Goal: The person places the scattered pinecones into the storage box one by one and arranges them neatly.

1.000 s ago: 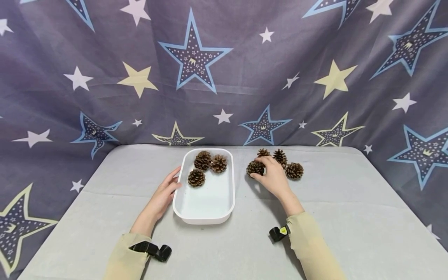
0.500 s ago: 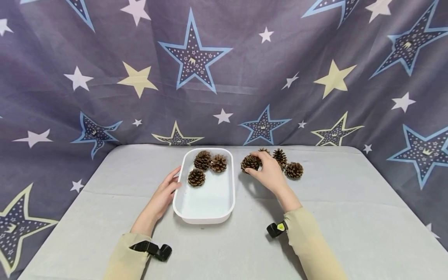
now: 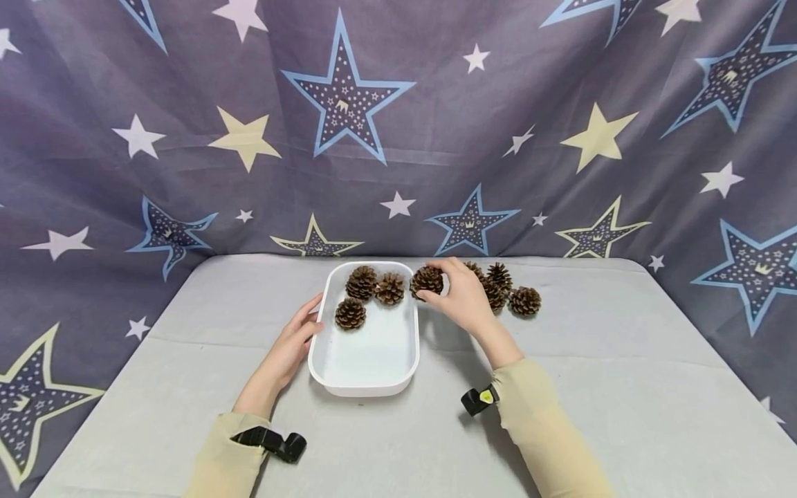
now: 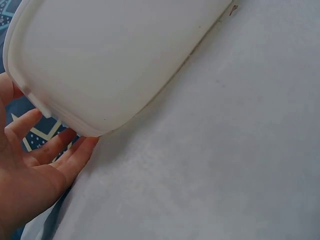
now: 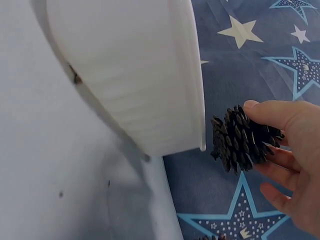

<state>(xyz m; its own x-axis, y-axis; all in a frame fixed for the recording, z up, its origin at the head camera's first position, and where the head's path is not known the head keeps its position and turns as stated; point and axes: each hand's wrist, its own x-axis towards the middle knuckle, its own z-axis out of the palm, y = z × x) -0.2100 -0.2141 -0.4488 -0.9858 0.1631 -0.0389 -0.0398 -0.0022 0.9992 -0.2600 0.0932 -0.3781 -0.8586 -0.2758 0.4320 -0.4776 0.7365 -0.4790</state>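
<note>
My right hand point(image 3: 463, 297) pinches a brown pine cone point(image 3: 426, 282) between thumb and fingertips. It overlaps the right rim of a white rectangular tub point(image 3: 367, 391) in the head view. The right wrist view has this pine cone point(image 5: 245, 140) raised beside the tub's wall point(image 5: 125, 75), scales spread. Inside the tub, three pine cones point(image 3: 351, 314) lie toward its far end. My left hand point(image 3: 289, 349) rests against the tub's left side, relaxed fingers point(image 4: 80, 157) touching the outer wall in the left wrist view.
To the right of my right hand, several more pine cones point(image 3: 525, 302) lie in a cluster near the table's far edge. A pale grey cloth covers the table point(image 3: 598, 401). Behind it hangs a dark curtain point(image 3: 429, 131) printed with stars.
My right hand has carried the pine cone left from beside the cluster to the tub's right rim. My left hand and the tub hold their place.
</note>
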